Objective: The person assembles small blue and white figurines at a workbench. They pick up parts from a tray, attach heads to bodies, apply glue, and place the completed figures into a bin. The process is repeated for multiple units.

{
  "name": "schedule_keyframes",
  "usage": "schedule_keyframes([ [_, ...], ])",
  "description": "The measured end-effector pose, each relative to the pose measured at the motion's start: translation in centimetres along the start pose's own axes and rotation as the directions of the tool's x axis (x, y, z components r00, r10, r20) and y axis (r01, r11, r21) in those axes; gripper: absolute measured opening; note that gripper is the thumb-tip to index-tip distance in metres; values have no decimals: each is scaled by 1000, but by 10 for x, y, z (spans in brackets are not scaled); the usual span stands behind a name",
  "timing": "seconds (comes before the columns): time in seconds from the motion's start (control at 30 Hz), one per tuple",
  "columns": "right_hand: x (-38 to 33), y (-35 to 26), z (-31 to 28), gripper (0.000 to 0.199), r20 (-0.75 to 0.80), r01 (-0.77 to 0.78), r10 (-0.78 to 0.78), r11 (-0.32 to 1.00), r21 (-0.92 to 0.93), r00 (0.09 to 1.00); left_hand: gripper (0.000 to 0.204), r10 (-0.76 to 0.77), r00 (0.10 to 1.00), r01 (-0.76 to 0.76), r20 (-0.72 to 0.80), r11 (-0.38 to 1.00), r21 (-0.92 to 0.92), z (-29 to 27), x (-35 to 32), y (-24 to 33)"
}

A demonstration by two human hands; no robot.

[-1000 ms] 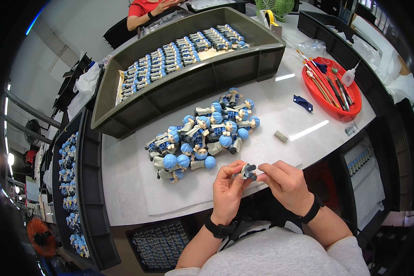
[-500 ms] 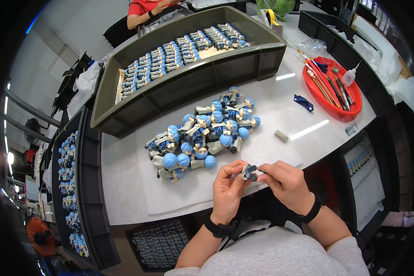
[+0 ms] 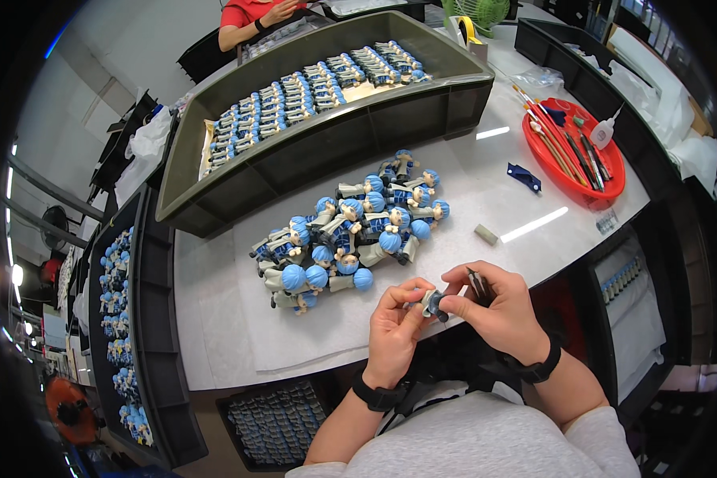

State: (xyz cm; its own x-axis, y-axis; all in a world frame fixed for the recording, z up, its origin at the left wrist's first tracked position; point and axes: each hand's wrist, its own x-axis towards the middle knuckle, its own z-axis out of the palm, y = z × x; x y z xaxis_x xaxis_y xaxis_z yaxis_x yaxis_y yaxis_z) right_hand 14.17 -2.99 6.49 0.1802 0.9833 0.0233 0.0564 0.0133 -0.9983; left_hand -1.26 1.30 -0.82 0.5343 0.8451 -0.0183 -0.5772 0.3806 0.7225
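Observation:
My left hand (image 3: pixel 394 331) is closed on a small figurine (image 3: pixel 433 303) just off the table's front edge, and its dark feet point up toward me. My right hand (image 3: pixel 498 307) presses thumb and finger against the same figurine while a dark pair of tweezers (image 3: pixel 478 285) is tucked between its fingers. The held figurine's head is mostly hidden by my fingers. Ahead and to the left lies a loose heap of blue-haired figurines (image 3: pixel 350 227) in grey capes, on a white sheet (image 3: pixel 295 346).
Behind the heap stands a large grey-green crate (image 3: pixel 374 119) with rows of figurines. At right are a red tray (image 3: pixel 605 199) of brushes and a glue bottle, a navy scrap (image 3: pixel 524 178) and a grey-green stub (image 3: pixel 486 233). Dark crates (image 3: pixel 155 342) flank the table. Another person's hand (image 3: pixel 279 12) shows beyond.
My right hand has shifted its grip: the tweezers, earlier pointed at the figurine, now sit back between the fingers, and the thumb is on the figurine. The left hand stays nearly still.

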Motion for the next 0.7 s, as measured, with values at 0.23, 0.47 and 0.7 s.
schedule_keyframes([
  [0.23,5,0,-3,14,4,-45,45,995,88,999,9,-16,999,15,35,999,31,-1,1,2],
  [0.47,14,3,-19,17,-122,66,-95,972,-226,988,9,-31,999,31,-26,999,14,1,-1,2],
  [0.7,82,24,-96,47,82,209,-257,515,-831,963,9,-50,998,50,-41,999,-8,0,1,1],
])
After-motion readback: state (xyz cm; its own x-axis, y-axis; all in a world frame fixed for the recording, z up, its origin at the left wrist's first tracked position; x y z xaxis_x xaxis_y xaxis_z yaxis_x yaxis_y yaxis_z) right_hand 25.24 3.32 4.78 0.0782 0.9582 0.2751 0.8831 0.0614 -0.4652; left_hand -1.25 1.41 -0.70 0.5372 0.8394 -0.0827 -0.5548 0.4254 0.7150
